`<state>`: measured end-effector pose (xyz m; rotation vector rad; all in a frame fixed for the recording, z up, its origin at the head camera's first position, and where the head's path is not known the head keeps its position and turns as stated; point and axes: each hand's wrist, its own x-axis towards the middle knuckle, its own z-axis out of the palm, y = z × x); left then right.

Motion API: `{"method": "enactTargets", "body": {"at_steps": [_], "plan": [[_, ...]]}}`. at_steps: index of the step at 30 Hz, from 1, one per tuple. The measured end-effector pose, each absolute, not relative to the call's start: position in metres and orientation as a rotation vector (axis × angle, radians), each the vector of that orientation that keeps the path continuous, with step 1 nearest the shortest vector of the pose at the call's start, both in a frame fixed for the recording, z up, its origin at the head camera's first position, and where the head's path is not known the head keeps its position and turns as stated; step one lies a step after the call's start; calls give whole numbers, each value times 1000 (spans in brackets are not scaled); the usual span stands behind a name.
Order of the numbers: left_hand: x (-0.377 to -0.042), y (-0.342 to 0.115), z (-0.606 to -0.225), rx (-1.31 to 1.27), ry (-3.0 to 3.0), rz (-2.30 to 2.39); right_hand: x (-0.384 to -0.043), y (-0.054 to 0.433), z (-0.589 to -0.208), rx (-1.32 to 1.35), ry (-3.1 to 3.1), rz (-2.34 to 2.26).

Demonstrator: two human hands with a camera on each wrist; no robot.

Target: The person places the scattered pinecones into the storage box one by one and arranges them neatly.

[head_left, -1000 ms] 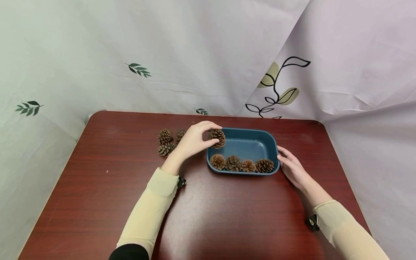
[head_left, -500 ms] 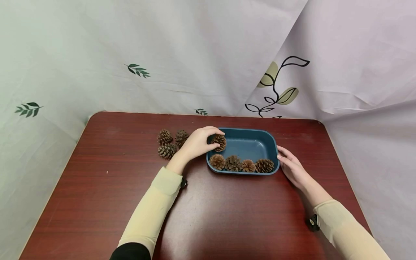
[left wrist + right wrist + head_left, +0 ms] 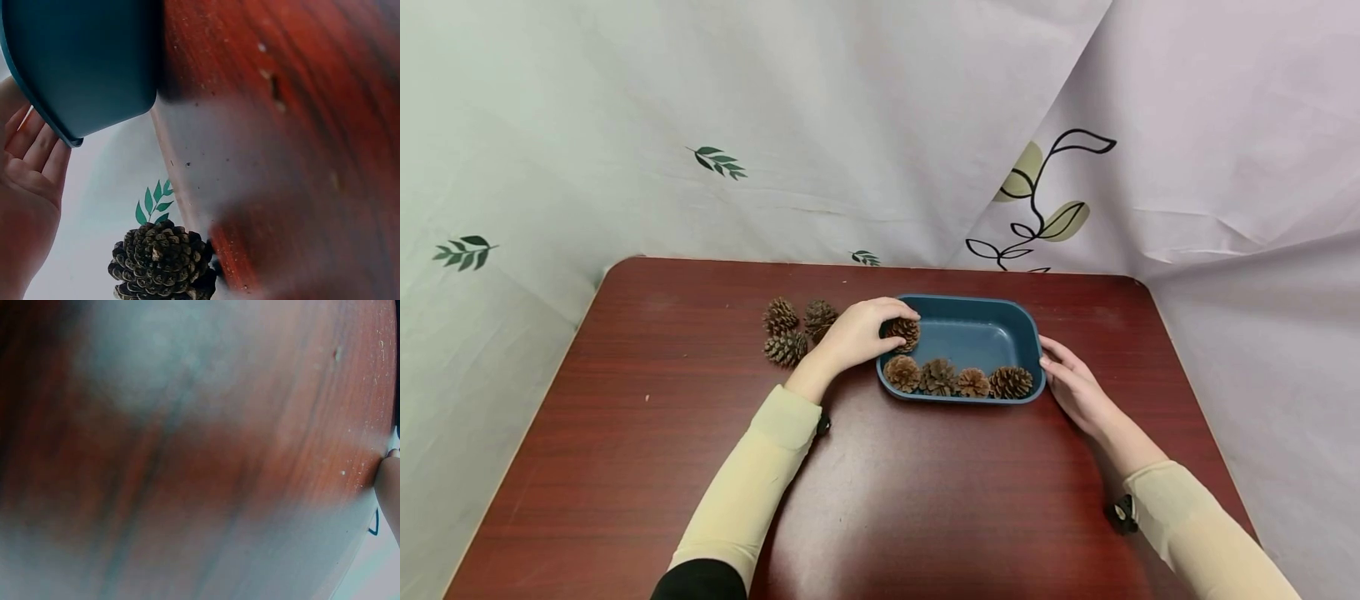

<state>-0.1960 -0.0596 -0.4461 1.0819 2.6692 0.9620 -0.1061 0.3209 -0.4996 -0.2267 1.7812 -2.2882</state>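
Observation:
In the head view my left hand holds a brown pine cone between thumb and fingers, low inside the left end of a blue rectangular tub. Along the tub's near wall lie several more pine cones in a row. My right hand touches the tub's right end with fairly straight fingers. The left wrist view has the tub close up, the left hand at its rim and the held cone out of sight. Only a sliver of the right hand appears in the right wrist view.
Left of the tub, a small cluster of loose pine cones lies on the dark red wooden table, close to the left wrist. A pale curtain with leaf prints hangs behind the table.
My left hand has lowered the pine cone from the tub's far left rim down into the tub. The right hand and tub stay where they were.

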Motion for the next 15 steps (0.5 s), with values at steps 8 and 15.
{"method": "enactTargets", "body": {"at_steps": [8,15], "plan": [[-195,-60,-448,1106,2660,936,-106,321,-500,-238,1774,-2303],[-195,-58,-450,1119,2686,876,-106,321,-500,-236,1772,-2304]]}}
